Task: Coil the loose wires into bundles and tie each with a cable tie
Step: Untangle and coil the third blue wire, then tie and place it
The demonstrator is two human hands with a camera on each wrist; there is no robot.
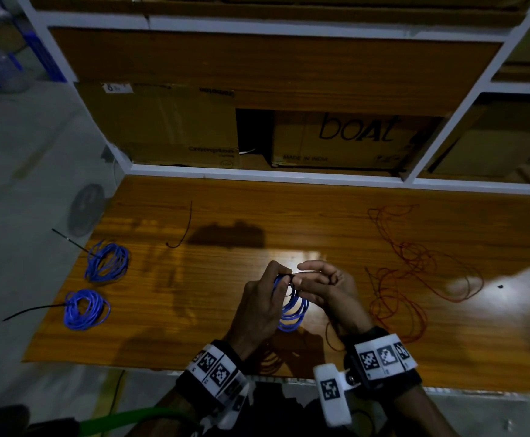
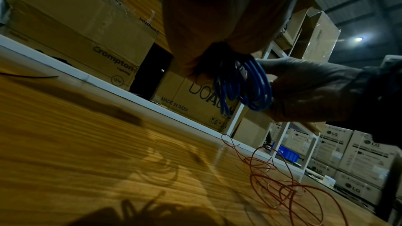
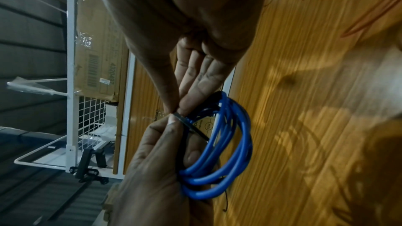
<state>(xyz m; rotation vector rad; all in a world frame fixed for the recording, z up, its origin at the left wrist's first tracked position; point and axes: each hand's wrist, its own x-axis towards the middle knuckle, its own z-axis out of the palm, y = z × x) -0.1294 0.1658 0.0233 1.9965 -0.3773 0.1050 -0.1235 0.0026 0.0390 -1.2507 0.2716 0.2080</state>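
- Nearest me, both wrists wear bands printed with black-and-white square markers.
- My left hand (image 1: 262,305) grips the blue coil (image 1: 293,313) just above the table (image 1: 225,326), near its 6 o'clock edge; fingers are curled round the loops.
- My right hand (image 1: 326,287) meets it from 3 o'clock. Thumb and forefinger pinch a black cable tie (image 3: 191,124) at the top of the coil; the other fingers lie loosely spread.
- In the right wrist view the tie runs slantwise across the blue loops, its end held between the fingertips (image 3: 187,107) of both hands.
- Loose red wire (image 1: 415,279) sprawls on the table at 3 o'clock, untied, with more strands under my wrists.
- At 9 o'clock lie two tied blue bundles: the nearer bundle (image 1: 85,309) and the farther bundle (image 1: 107,263), each with a black tie tail sticking out past the table's left edge.
- A spare tie (image 1: 185,230) lies curved at 11 o'clock, well apart from the hands.
- At 12 o'clock, beyond the table, a white-framed shelf holds cardboard boxes: one box (image 1: 175,130) reads "Crompton", with "Lighting" and "13W" legible from the left wrist; the other box (image 1: 352,140) reads "boAt" and "MADE IN INDIA".
- Far right in the left wrist view, stacked cartons (image 2: 356,157) carry "LG" logos.
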